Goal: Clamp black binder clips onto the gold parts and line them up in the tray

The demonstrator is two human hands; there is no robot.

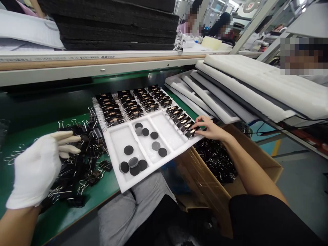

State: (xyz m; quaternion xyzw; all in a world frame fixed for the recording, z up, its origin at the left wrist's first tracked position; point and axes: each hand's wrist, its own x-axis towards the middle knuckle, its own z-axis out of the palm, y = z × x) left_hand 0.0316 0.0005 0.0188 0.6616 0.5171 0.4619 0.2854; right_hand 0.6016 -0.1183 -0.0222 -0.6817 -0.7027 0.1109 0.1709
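My left hand [38,164], in a white glove, hovers at the pile of black binder clips [89,147] with its fingers stretched out and nothing visible in them. My bare right hand [208,128] is at the right edge of a white foam tray [123,186]. Its thumb and fingertips close on a binder clip [192,131] at the near end of a clip row; the fingers partly hide that clip. More rows of clips [135,102], with tan pieces in their jaws, fill the tray's far part. Several dark round discs [128,150] lie in the nearer compartments.
A cardboard box [266,167] of black clips stands below the bench edge at right. White foam trays [246,85] are stacked at the back right. Black foam blocks [115,27] sit on the shelf ahead. Other people are in the background.
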